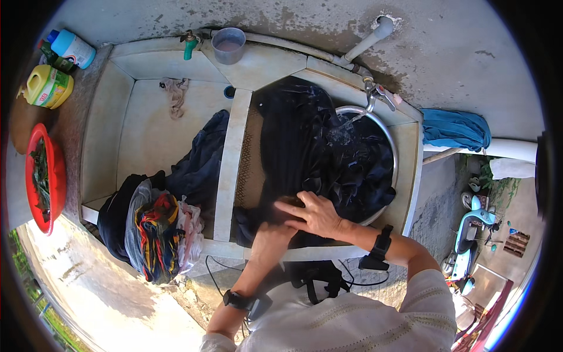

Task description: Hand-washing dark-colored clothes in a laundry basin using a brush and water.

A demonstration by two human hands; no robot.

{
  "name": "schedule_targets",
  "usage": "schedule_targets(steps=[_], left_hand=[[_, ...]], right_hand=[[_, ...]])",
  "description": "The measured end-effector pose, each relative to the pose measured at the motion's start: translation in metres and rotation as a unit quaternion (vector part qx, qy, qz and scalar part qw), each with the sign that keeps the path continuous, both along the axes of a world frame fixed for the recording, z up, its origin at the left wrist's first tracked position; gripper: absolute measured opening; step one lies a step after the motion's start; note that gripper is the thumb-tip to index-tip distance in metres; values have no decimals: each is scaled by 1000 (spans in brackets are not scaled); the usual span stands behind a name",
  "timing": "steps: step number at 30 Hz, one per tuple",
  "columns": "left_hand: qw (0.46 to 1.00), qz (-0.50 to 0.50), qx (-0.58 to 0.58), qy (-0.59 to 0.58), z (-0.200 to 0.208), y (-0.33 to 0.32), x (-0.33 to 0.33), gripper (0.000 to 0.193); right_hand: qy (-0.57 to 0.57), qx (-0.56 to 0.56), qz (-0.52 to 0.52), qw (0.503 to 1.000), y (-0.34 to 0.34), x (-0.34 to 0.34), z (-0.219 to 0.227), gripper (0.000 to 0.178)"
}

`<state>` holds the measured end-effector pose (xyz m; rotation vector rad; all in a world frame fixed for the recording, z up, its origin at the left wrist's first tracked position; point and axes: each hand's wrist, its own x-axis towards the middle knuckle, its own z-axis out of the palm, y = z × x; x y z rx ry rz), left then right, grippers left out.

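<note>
A wet black garment (293, 129) is spread over the right basin and into a round metal tub (394, 158), where water runs from a silver tap (375, 97). At the basin's near edge, my right hand (318, 217) rests over the black cloth with its fingers stretched and apart. Just left of it, my left hand (272, 242) is on the same cloth, its fingers smeared and partly hidden. The two hands nearly meet. Part of the ridged washboard surface (249, 158) shows beside the garment.
A tiled divider (233, 158) separates the left basin, which holds dark blue clothing (202, 152) and a beige cloth (175, 97). Several garments (155, 229) hang over its front edge. A grey plastic cup (229, 46) stands behind; a red bowl of greens (57, 179) sits left.
</note>
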<state>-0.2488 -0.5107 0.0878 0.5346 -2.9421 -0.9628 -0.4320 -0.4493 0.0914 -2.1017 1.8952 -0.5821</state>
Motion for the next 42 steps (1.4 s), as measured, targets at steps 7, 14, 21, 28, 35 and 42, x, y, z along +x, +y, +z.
schedule_targets(steps=[7, 14, 21, 28, 35, 42], left_hand=[[1000, 3, 11, -3, 19, -6, -17, 34], [988, 131, -75, -40, 36, -42, -83, 50], [947, 190, -237, -109, -43, -60, -146, 65], [977, 164, -132, -29, -41, -70, -154, 48], [985, 33, -143, 91, 84, -29, -85, 45], [998, 47, -29, -14, 34, 20, 0, 39]], right_hand=[[83, 23, -332, 939, -162, -141, -56, 45], [-139, -39, -438, 887, -61, -165, -44, 75], [-137, 163, -520, 827, 16, -182, -131, 83], [-31, 149, -489, 859, 23, -201, -222, 75], [-303, 4, -514, 803, 12, -174, -63, 69], [-94, 60, -12, 994, 11, -2, -3, 59]])
